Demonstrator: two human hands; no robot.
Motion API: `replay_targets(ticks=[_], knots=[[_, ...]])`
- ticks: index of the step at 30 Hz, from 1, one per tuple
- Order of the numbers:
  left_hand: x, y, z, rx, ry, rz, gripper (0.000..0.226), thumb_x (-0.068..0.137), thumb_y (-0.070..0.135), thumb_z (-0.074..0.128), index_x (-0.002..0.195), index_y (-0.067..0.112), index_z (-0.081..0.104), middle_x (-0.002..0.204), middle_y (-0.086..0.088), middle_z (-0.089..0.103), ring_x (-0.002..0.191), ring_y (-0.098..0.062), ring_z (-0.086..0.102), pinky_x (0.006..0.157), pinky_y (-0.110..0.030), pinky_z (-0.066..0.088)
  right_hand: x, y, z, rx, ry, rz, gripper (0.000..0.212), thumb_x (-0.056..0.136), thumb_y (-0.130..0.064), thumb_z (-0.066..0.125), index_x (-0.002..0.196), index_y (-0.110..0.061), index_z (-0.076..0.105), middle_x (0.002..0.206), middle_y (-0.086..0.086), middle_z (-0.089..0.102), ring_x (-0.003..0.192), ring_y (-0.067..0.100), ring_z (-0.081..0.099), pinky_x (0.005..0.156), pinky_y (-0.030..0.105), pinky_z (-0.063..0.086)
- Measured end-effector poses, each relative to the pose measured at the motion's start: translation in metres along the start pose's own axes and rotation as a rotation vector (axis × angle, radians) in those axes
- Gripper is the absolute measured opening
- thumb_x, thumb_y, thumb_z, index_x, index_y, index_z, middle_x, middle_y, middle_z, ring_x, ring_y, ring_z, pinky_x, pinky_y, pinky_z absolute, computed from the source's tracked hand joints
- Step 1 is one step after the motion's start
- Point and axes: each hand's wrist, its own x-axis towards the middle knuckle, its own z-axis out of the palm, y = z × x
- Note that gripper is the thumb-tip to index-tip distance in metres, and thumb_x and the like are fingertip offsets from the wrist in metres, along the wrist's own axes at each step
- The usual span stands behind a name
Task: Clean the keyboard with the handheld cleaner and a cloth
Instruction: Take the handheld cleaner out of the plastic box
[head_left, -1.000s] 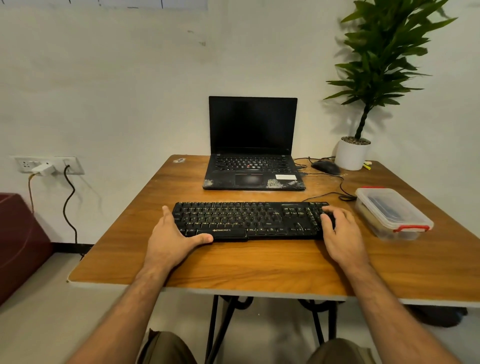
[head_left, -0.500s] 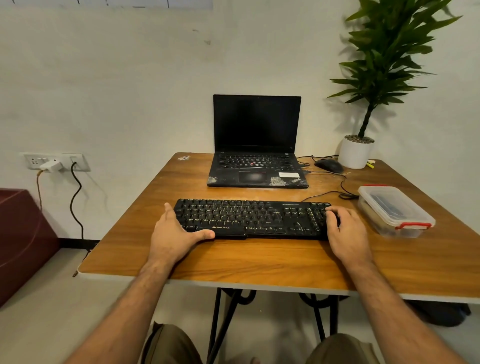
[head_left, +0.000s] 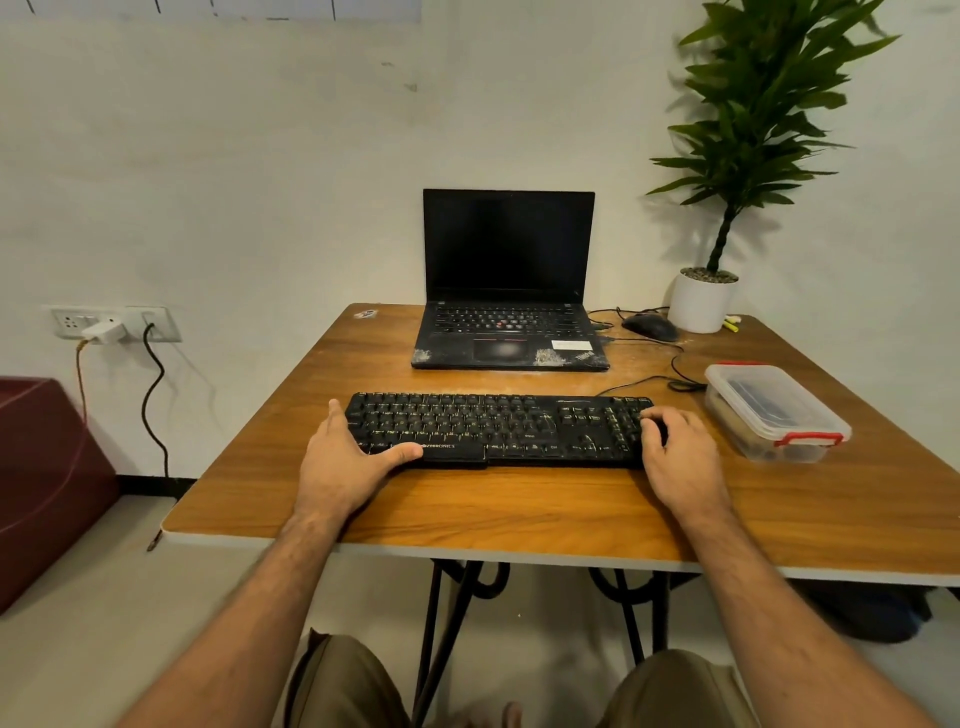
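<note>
you're holding the black zebronics keyboard (head_left: 498, 428) at both ends, mid-table in front of the laptop (head_left: 509, 291): left hand (head_left: 345, 462) w/ thumb along the front edge, right hand (head_left: 678, 457) w/ fingers curling over the numpad end. it's looking light, stiff plastic w/ loose-ish keycaps, so you're best gripping the frame edges, not the keys.

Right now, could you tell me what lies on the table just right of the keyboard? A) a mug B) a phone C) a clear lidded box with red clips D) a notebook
C: the clear box with red clips sits beside the right hand at the keyboard end.
</note>
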Motion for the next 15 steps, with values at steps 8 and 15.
replay_targets(ticks=[8,15], knots=[[-0.003,0.001,-0.002,-0.005,0.012,0.015,0.146,0.052,0.08,0.074,0.16,0.008,0.009,0.159,-0.014,0.035,0.145,-0.03,0.035,0.116,-0.049,0.037,-0.002,0.0,0.001,-0.015,0.023,-0.062,0.031,0.103,-0.029,0.046,0.127,-0.017,0.062,0.131,0.008,0.056,0.123,0.021,0.049,0.104,0.04,0.044],[-0.024,0.024,0.01,0.169,0.008,0.351,0.121,0.072,0.08,0.056,0.161,0.014,0.009,0.163,-0.007,0.029,0.15,-0.02,0.025,0.121,-0.036,0.026,-0.008,-0.006,-0.001,-0.04,0.026,-0.26,0.027,0.1,-0.015,0.051,0.123,-0.015,0.065,0.126,0.004,0.06,0.121,0.017,0.047,0.104,0.03,0.037]])
